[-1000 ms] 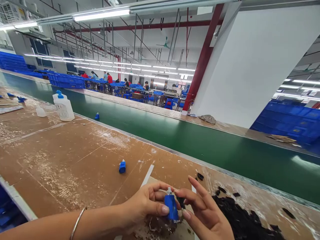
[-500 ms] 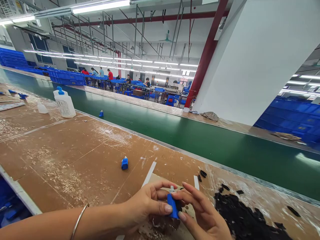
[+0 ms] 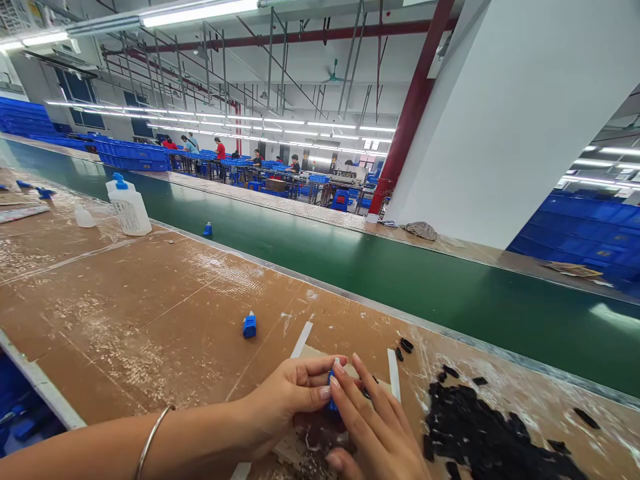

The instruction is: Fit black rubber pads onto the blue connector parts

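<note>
My left hand (image 3: 295,400) grips a small blue part (image 3: 332,393) with a clear tip, between thumb and fingers. Over the right side of that part lie the fingers of my right hand (image 3: 373,420), stretched out and covering much of it. Beneath both hands is a stained board (image 3: 287,450) taped to the table. A similar blue part (image 3: 249,326) stands on the table to the left. To the right is a heap of small black pieces (image 3: 480,427), with two loose ones (image 3: 407,345) nearer the hands.
A green conveyor belt (image 3: 310,250) runs behind the brown table (image 3: 125,300), carrying one blue part (image 3: 207,229). At the left stand a white bottle (image 3: 131,208) and a small bottle (image 3: 85,217). Blue bins (image 3: 131,155) and several people are farther back.
My right hand has shifted left and laid its fingers flatter over the blue part, hiding more of it. The blue part on the belt has moved slightly right.
</note>
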### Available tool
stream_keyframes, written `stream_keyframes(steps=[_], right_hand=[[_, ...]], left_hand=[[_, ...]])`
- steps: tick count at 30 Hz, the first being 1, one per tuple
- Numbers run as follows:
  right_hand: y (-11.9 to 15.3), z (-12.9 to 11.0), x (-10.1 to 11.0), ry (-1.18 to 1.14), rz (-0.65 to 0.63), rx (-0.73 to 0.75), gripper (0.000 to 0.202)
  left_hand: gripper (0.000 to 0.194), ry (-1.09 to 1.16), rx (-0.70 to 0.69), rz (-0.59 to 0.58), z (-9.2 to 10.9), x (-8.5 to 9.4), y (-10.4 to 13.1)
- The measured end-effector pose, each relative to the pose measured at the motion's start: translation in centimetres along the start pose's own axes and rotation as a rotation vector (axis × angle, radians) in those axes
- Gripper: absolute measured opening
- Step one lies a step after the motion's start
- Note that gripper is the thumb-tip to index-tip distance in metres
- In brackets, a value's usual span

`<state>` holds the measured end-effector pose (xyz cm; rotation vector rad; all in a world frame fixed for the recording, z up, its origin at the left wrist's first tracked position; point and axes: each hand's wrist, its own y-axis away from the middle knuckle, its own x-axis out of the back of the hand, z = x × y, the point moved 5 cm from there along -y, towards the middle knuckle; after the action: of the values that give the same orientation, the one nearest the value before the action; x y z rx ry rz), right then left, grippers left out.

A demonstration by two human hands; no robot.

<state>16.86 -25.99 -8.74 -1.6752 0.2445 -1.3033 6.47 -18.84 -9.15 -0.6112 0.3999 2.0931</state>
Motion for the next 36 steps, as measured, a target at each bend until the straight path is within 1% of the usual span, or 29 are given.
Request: stream_keyframes(steps=[3,6,8,11,13,15,16,18,19,20,21,23,25,27,31,33,36], right_hand=[[-0.8,-0.5,0.4,0.159,-0.048,0.083,0.062],[-1.3,-0.5,0.8,0.231,-0.083,0.111,0.081],[-1.2,-0.5,0.6,0.206,-0.087,0.049,0.087],[-0.5,-1.0,-0.2,0.066,-0.113,-0.116,0.081],[-0.1,-1.3,-0.8,-0.099,-0.161,-0.249,0.077],[0.1,-1.1,-0.9,-0.317,-0.197,-0.368,0.075],[0.2,-0.6,-0.7,-0.416,-0.199,-0.422,0.073],[0.4,1.8,0.1,-0.499,-0.171,-0.544,0.064],[0.8,3.8,0.6,-0.455,-0.152,-0.637,0.055],[1.3,6.0,1.1,-0.333,-0.141,-0.726,0.046],[1.8,8.1,1.5,-0.198,-0.159,-0.770,0.042],[2.9,11.9,1.6,-0.120,-0.195,-0.787,0.042],[3.9,14.5,0.9,-0.102,-0.259,-0.757,0.041],[4.7,15.9,-0.1,-0.099,-0.314,-0.727,0.043],[5.4,16.7,-1.9,-0.097,-0.372,-0.686,0.046],[5.5,16.8,-2.3,-0.106,-0.387,-0.669,0.045],[5.4,16.8,-2.3,-0.133,-0.391,-0.650,0.042]], left_hand=[[0.046,-0.047,-0.019,0.005,0.7,0.2,0.1],[0.046,-0.102,-0.006,0.017,1.1,0.5,0.0],[0.049,-0.119,-0.001,0.023,1.2,0.6,-0.1],[0.056,-0.156,0.003,0.060,0.9,0.6,-0.2],[0.059,-0.169,0.013,0.086,0.7,0.7,-0.3],[0.057,-0.161,0.020,0.075,0.7,0.7,-0.4],[0.055,-0.151,0.019,0.064,0.8,0.7,-0.5],[0.048,-0.110,0.013,0.050,1.1,0.9,-0.7],[0.045,-0.086,0.004,0.050,1.3,1.1,-0.8],[0.043,-0.065,-0.006,0.054,1.6,1.3,-0.9],[0.042,-0.050,-0.017,0.061,1.8,1.6,-1.1],[0.039,-0.043,-0.038,0.071,2.2,2.3,-1.4],[0.039,-0.055,-0.059,0.084,2.6,3.0,-1.7],[0.038,-0.072,-0.081,0.102,3.0,3.7,-2.0],[0.037,-0.102,-0.102,0.122,3.5,4.9,-2.3],[0.037,-0.106,-0.079,0.094,3.4,5.2,-2.4],[0.039,-0.090,0.003,-0.013,2.8,5.0,-2.6]])
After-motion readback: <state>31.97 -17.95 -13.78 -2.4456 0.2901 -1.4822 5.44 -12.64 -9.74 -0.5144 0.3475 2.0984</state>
